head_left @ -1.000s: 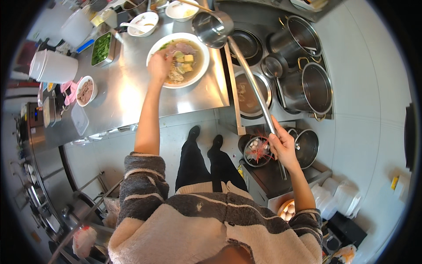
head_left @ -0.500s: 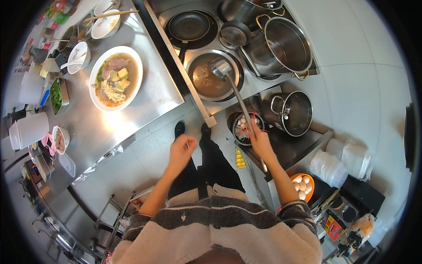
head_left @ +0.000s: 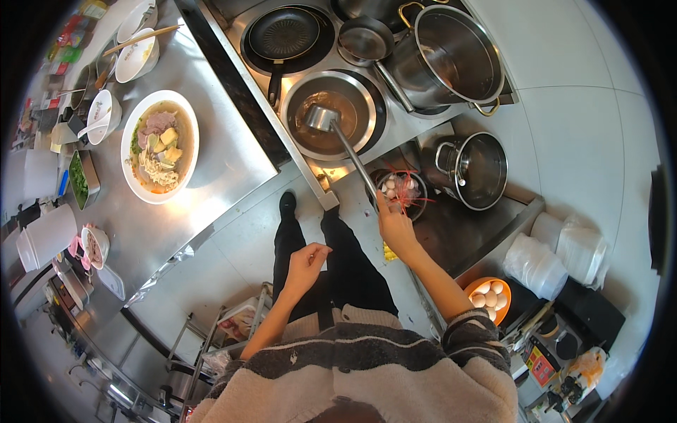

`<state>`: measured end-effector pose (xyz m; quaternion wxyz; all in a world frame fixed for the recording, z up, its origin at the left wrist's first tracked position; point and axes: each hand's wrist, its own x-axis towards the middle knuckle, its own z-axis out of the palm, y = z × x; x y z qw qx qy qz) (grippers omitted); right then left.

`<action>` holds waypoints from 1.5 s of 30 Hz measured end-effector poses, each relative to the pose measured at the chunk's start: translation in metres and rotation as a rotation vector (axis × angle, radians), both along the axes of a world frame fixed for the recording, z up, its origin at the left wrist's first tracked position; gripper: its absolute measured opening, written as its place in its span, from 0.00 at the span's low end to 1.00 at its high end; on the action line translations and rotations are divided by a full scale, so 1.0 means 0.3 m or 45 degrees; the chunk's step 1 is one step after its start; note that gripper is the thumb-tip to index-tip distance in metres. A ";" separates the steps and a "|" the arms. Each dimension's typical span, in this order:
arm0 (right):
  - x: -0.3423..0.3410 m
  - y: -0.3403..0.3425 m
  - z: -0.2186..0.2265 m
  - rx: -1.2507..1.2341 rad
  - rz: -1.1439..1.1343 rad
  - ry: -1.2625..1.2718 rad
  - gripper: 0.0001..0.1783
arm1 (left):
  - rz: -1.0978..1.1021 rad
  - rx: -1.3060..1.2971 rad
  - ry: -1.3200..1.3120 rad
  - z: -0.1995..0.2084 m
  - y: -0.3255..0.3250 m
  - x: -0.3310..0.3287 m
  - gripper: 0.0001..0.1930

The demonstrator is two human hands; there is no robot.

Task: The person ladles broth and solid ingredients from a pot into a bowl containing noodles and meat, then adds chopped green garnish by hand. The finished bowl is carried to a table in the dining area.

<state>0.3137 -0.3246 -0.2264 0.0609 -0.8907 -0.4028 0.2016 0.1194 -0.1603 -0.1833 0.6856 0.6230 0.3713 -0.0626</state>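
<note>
My right hand [head_left: 398, 235] is closed round the long handle of a steel ladle [head_left: 360, 166]. The ladle's deep cup hangs over a wide steel pan [head_left: 290, 118] that holds brownish broth; whether the cup touches the liquid I cannot tell. My left hand [head_left: 307, 268] hovers in front of my legs with its fingers curled in, and nothing shows in it. On the steel counter to the left stands a large white bowl [head_left: 132, 173] of soup with sliced meat, noodles, yellow chunks and greens.
A black frying pan [head_left: 284, 33], a small saucepan [head_left: 366, 40] and a tall stockpot [head_left: 451, 53] crowd the stove. Below it are another pot [head_left: 483, 171] and a bin [head_left: 416, 209] with eggshells. Eggs fill an orange bowl [head_left: 472, 287]. Small white bowls [head_left: 138, 58] line the counter.
The ladle's cup has shifted left over the pan, and my right hand has moved left and slightly down with it. My left hand has come lower and to the right. The view has also shifted slightly.
</note>
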 end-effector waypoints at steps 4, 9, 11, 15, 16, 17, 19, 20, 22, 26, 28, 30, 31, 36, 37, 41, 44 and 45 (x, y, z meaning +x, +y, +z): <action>0.000 -0.042 0.099 -0.128 0.024 0.014 0.36 | 0.022 -0.036 0.011 0.000 0.001 0.003 0.09; 0.078 -0.038 0.119 -0.075 0.002 -0.047 0.36 | 0.011 -0.011 -0.013 0.014 0.008 0.009 0.09; 0.098 -0.016 0.085 0.003 -0.034 -0.054 0.36 | 0.026 -0.017 -0.017 0.018 0.008 0.010 0.09; 0.070 0.030 0.017 0.166 -0.124 -0.044 0.36 | 0.045 -0.031 -0.022 0.014 0.009 0.000 0.09; 0.057 0.041 0.005 0.194 -0.144 -0.039 0.36 | 0.045 -0.032 -0.020 0.011 0.009 -0.003 0.09; 0.042 0.050 -0.006 0.148 -0.174 0.011 0.36 | 0.047 -0.035 -0.016 0.009 0.009 -0.006 0.09; 0.018 0.067 -0.026 0.049 -0.233 0.106 0.36 | 0.045 -0.067 0.037 0.004 0.010 -0.008 0.09; 0.011 0.079 -0.039 -0.028 -0.251 0.129 0.36 | 0.050 -0.044 -0.011 0.003 0.010 -0.009 0.09; -0.004 0.094 -0.065 0.033 -0.251 0.111 0.36 | 0.048 -0.050 -0.007 0.004 0.012 -0.012 0.09; -0.020 0.106 -0.104 0.050 -0.208 0.011 0.36 | 0.066 -0.055 0.001 0.005 0.016 -0.016 0.10; -0.018 0.102 -0.106 0.029 -0.220 0.051 0.35 | 0.054 -0.070 0.050 0.003 0.018 -0.022 0.10; -0.007 0.097 -0.092 0.030 -0.250 0.119 0.34 | 0.066 -0.048 -0.004 0.000 0.020 -0.027 0.10; 0.002 0.095 -0.081 0.041 -0.275 0.165 0.33 | 0.063 -0.070 0.034 -0.001 0.019 -0.030 0.10; 0.057 0.073 0.024 0.223 -0.303 0.390 0.31 | 0.069 -0.078 0.029 -0.001 0.019 -0.036 0.10; 0.062 0.062 0.050 0.212 -0.343 0.449 0.31 | 0.067 -0.103 0.063 -0.001 0.021 -0.038 0.10; 0.061 0.031 0.110 0.177 -0.375 0.389 0.32 | 0.091 -0.049 -0.002 -0.008 0.024 -0.039 0.10; 0.067 0.027 0.098 0.128 -0.296 0.226 0.33 | 0.096 -0.057 0.011 -0.013 0.020 -0.040 0.10; 0.068 0.030 0.087 0.120 -0.275 0.181 0.33 | 0.089 -0.062 0.012 -0.014 0.019 -0.040 0.10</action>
